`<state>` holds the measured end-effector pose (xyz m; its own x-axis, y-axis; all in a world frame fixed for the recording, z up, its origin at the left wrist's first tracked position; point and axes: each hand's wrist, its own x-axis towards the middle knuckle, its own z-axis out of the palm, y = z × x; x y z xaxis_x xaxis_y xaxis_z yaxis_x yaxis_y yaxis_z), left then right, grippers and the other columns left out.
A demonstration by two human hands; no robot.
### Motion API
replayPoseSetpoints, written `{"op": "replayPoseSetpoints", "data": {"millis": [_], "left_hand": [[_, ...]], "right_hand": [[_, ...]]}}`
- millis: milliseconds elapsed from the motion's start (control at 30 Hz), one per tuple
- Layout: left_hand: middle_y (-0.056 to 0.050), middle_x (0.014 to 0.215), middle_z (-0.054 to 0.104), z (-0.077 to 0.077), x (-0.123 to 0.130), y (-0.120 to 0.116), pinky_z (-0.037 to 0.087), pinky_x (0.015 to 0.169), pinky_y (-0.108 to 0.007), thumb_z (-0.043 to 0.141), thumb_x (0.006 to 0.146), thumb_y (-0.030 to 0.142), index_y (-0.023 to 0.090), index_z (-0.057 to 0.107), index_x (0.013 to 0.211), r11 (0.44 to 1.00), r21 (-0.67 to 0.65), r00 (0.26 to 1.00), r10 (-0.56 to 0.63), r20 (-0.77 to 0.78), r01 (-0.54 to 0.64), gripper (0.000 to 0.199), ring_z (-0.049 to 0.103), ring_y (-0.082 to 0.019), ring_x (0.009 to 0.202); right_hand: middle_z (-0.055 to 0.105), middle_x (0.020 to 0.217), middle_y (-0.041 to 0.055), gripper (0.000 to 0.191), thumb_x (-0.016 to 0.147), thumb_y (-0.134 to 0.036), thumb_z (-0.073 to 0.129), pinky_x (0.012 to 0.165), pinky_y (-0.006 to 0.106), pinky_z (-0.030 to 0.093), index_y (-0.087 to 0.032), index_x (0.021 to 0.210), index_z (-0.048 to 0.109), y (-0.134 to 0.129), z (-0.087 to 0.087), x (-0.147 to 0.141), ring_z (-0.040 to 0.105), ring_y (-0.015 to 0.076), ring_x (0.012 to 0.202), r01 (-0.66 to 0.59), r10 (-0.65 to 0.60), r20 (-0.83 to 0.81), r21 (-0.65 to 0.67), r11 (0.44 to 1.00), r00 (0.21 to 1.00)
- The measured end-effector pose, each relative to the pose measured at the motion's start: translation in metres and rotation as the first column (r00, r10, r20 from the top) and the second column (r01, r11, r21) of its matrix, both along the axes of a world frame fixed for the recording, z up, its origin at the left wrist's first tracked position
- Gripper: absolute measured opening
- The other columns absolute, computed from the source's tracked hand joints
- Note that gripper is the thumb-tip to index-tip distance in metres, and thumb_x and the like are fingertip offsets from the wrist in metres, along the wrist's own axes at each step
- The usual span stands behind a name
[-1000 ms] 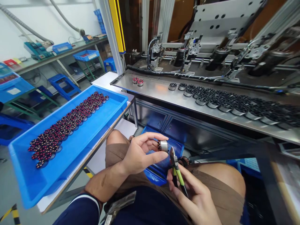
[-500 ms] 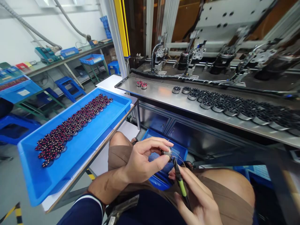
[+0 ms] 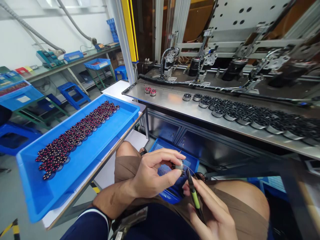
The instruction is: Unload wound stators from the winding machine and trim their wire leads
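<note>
Between the thumb and fingers of my left hand [image 3: 157,171] is a small round motor stator [image 3: 179,166], its silver side showing and thin copper-coloured wires sticking out to the right. My fingers cover part of it. My right hand [image 3: 212,213] is wrapped round a pair of cutting pliers [image 3: 194,196] with green and black handles. The dark jaws point up at the wires, just right of the stator. Whether the jaws touch a wire I cannot tell. Both hands are above my lap.
A blue tray [image 3: 100,146] at the left holds many dark and red wound parts. Along the metal shelf [image 3: 170,98] stand two red parts [image 3: 150,91] and rows of black-and-silver rings [image 3: 243,118]. Machinery rises behind. A blue bin [image 3: 193,160] sits below my hands.
The pliers' jaws have shifted slightly right and down, away from the stator. One wire now stands up above my left fingertips. The view has shifted slightly.
</note>
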<state>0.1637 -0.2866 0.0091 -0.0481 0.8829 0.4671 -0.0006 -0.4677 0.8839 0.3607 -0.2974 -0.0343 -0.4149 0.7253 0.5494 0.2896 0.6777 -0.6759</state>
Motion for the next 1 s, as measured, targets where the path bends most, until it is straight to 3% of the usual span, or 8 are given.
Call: {"op": "replayPoseSetpoints", "data": {"millis": [300, 400, 467, 567, 600, 667, 800, 1000], "left_hand": [[-0.010, 0.103, 0.078, 0.001, 0.001, -0.003, 0.059, 0.087, -0.031, 0.072, 0.083, 0.015, 0.017, 0.070, 0.095, 0.999, 0.050, 0.999, -0.012, -0.044, 0.014, 0.012, 0.074, -0.020, 0.096], [-0.012, 0.104, 0.078, 0.000, 0.000, -0.003, 0.060, 0.087, -0.032, 0.072, 0.084, 0.018, 0.017, 0.070, 0.094, 0.999, 0.027, 0.999, -0.018, -0.051, 0.020, 0.011, 0.073, -0.021, 0.098], [-0.013, 0.108, 0.077, -0.001, -0.003, -0.002, 0.059, 0.089, -0.035, 0.072, 0.085, 0.021, 0.017, 0.070, 0.094, 1.000, 0.024, 0.996, -0.015, -0.083, 0.017, 0.010, 0.073, -0.023, 0.101], [-0.014, 0.114, 0.074, -0.005, -0.010, 0.002, 0.058, 0.092, -0.037, 0.073, 0.085, 0.022, 0.018, 0.070, 0.098, 0.989, 0.143, 0.986, -0.017, -0.165, 0.041, 0.013, 0.070, -0.025, 0.109], [-0.014, 0.115, 0.073, -0.007, -0.012, 0.004, 0.058, 0.093, -0.037, 0.075, 0.085, 0.022, 0.018, 0.069, 0.101, 0.979, 0.199, 0.982, -0.008, -0.190, 0.047, 0.017, 0.069, -0.025, 0.112], [-0.014, 0.117, 0.071, -0.010, -0.016, 0.007, 0.059, 0.093, -0.038, 0.078, 0.082, 0.023, 0.019, 0.066, 0.111, 0.957, 0.286, 0.974, 0.031, -0.225, 0.035, 0.031, 0.068, -0.026, 0.114], [-0.014, 0.119, 0.070, -0.015, -0.019, 0.011, 0.061, 0.093, -0.039, 0.081, 0.080, 0.027, 0.020, 0.061, 0.128, 0.931, 0.366, 0.942, 0.131, -0.310, -0.009, 0.053, 0.070, -0.025, 0.108], [-0.011, 0.120, 0.069, -0.018, -0.016, 0.009, 0.064, 0.088, -0.029, 0.076, 0.084, 0.019, 0.019, 0.065, 0.122, 0.895, 0.446, 0.896, 0.203, -0.395, -0.006, 0.039, 0.072, -0.019, 0.102]], "right_hand": [[0.071, 0.125, 0.0068, 0.065, 0.086, -0.007, 0.058, 0.093, 0.037, 0.062, -0.030, 0.146, 0.055, -0.003, 0.008, -0.001, 0.072, 0.0273, 0.108, -0.027, 0.023, -0.076, -0.051, 0.998, 0.997], [0.075, 0.116, 0.0082, 0.053, 0.086, -0.010, 0.063, 0.092, 0.036, 0.062, -0.026, 0.137, 0.065, -0.001, 0.002, 0.003, 0.075, 0.0266, 0.099, -0.014, -0.005, -0.117, -0.168, 0.986, 0.993], [0.077, 0.108, 0.0095, 0.045, 0.087, -0.019, 0.066, 0.088, 0.035, 0.063, -0.022, 0.132, 0.067, 0.007, -0.004, 0.002, 0.076, 0.0252, 0.092, -0.022, -0.047, -0.165, -0.396, 0.918, 0.985], [0.075, 0.093, 0.0078, 0.039, 0.085, -0.031, 0.070, 0.071, 0.029, 0.063, -0.017, 0.121, 0.071, 0.024, -0.011, -0.001, 0.073, 0.0208, 0.077, -0.094, -0.091, -0.214, -0.720, 0.688, 0.973], [0.073, 0.088, 0.0064, 0.036, 0.082, -0.032, 0.071, 0.064, 0.027, 0.061, -0.017, 0.115, 0.072, 0.029, -0.013, -0.002, 0.070, 0.0191, 0.071, -0.124, -0.077, -0.219, -0.773, 0.623, 0.973], [0.068, 0.080, 0.0035, 0.028, 0.079, -0.032, 0.071, 0.055, 0.024, 0.057, -0.016, 0.102, 0.074, 0.032, -0.015, -0.002, 0.063, 0.0157, 0.061, -0.162, -0.033, -0.219, -0.806, 0.570, 0.975], [0.071, 0.084, 0.0063, 0.033, 0.082, -0.030, 0.069, 0.062, 0.028, 0.060, -0.018, 0.113, 0.073, 0.019, -0.010, 0.007, 0.065, 0.0173, 0.065, -0.148, -0.024, -0.206, -0.775, 0.614, 0.978], [0.075, 0.106, 0.0111, 0.050, 0.088, -0.027, 0.067, 0.084, 0.035, 0.062, -0.028, 0.139, 0.063, -0.006, 0.012, 0.035, 0.075, 0.0238, 0.087, -0.198, 0.044, -0.229, -0.711, 0.674, 0.972]]}}
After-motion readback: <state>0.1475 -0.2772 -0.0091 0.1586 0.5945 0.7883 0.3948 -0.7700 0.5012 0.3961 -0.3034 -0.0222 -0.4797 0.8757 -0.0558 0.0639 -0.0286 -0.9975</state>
